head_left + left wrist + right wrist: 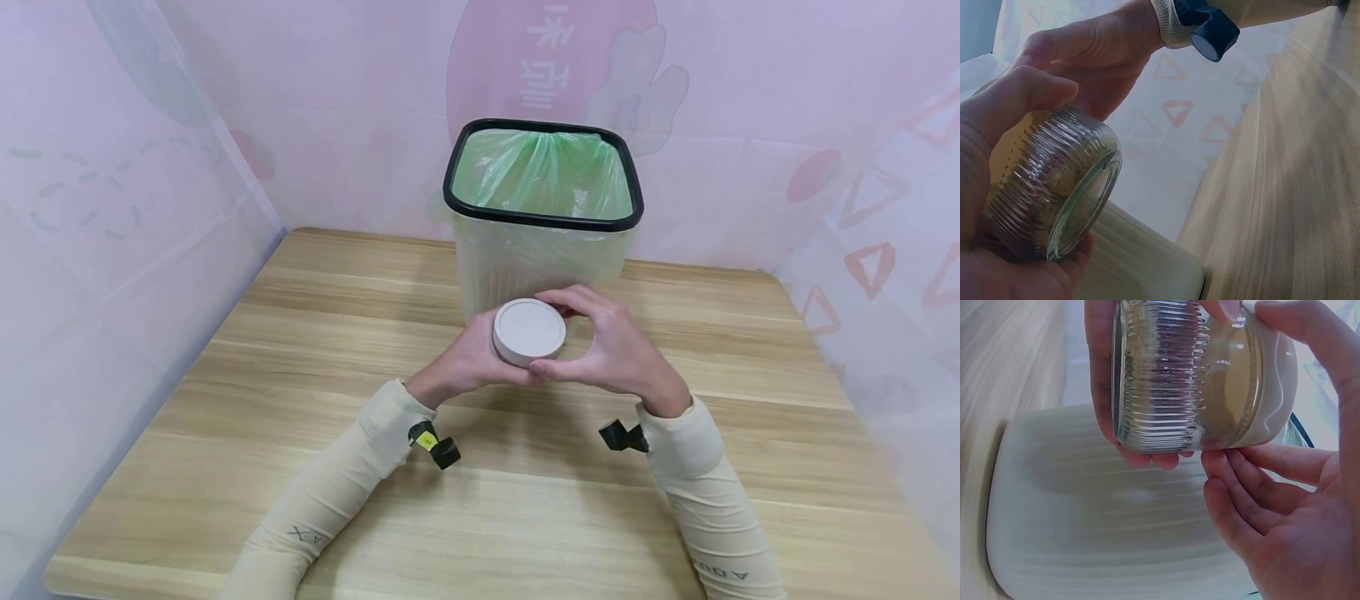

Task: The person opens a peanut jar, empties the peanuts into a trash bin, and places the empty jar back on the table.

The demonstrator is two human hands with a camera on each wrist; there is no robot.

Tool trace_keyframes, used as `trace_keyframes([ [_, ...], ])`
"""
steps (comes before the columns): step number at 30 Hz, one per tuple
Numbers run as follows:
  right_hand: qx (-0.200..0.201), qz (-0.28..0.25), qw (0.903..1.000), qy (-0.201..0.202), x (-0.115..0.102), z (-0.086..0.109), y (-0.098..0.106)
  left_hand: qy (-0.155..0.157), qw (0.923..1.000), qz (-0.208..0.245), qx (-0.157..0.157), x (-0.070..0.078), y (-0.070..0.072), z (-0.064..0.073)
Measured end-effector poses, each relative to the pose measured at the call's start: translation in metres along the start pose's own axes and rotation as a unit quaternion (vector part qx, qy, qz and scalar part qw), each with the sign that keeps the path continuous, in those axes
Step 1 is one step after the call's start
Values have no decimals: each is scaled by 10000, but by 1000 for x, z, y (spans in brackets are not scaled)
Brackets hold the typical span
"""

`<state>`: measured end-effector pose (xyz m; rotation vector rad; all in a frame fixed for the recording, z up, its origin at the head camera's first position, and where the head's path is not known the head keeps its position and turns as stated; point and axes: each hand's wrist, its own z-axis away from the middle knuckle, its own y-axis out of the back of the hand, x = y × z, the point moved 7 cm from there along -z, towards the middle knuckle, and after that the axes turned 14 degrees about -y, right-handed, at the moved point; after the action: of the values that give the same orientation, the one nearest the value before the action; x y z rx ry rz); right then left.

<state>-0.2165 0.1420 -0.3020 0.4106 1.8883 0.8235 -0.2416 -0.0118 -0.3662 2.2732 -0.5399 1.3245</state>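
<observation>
A clear ribbed-glass cylindrical jar [1054, 181] with a round off-white lid [529, 328] is held above the pale wood-grain table [315, 350], before the translucent plastic bin [487, 267] lined with green film [543, 171]. The left hand [476, 354] curls around the glass body; the right hand [611, 343], thumb and fingers parted to lid width, grips the lid's edge.

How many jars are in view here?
1: the glass jar, in the left hand, on the near side of the bin, with the right hand at its lid. Any low inside the bin would be hidden.
</observation>
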Motion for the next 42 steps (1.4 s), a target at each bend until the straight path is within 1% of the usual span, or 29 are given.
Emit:
trace_keyframes([
  [16, -222, -329, 9991, 146, 3, 0, 1, -24, 9999, 154, -26, 2, -2, 0],
  [20, -272, -308, 9991, 125, 4, 1, 1, -26, 9999, 161, -35, 2, -2, -1],
  [23, -273, -218, 9994, 28, 4, 1, 1, -38, 9998, 168, -35, 3, -1, -1],
  [26, -189, -23, 9998, -99, 2, 1, 2, -62, 9999, 151, -19, 3, -1, -1],
  [33, 298, 424, 9982, -297, -5, 3, 3, -42, 10000, 49, 37, 3, 1, -1],
  [37, 493, 539, 9966, -387, -8, 4, 2, -22, 10000, 31, 74, 1, 2, 0],
  [42, 573, 576, 9956, -461, -8, 4, -1, 59, 9999, 8, 93, 0, 1, 0],
])
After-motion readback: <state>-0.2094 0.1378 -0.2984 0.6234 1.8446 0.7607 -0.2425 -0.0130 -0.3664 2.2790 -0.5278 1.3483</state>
